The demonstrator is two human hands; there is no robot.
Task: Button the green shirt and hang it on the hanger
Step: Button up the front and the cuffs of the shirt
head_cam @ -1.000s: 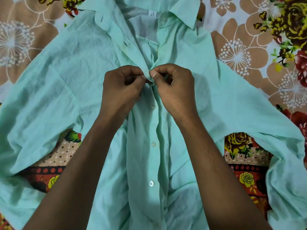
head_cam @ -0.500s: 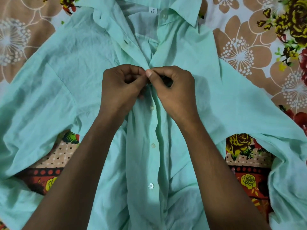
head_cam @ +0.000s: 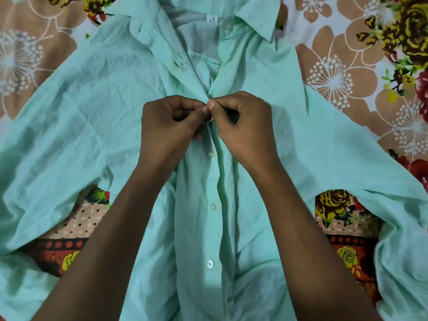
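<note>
While both hands meet at the chest of the shirt, the scene reads so:
Shirt: green shirt (head_cam: pixel 289 140) lies front-up and spread on a flowered bedsheet (head_cam: pixel 347 72), collar (head_cam: pixel 257 17) at the far end, neck open.
Left hand: left hand (head_cam: pixel 171 128) curled, thumb and forefinger pinching the front edge of the shirt.
Right hand: right hand (head_cam: pixel 243 128) curled, pinching the facing edge at a button (head_cam: pixel 209 119).
Buttons below: three (head_cam: pixel 211 154) done up.

We count one crumpled mint-green cotton shirt (head_cam: pixel 266 107), one flower-printed bedsheet (head_cam: pixel 347 72) beneath it, and two bare hands, left hand (head_cam: pixel 169 126) and right hand (head_cam: pixel 245 126). Down the placket we see three fastened round pale buttons (head_cam: pixel 211 154), plus one collar button (head_cam: pixel 228 26).
</note>
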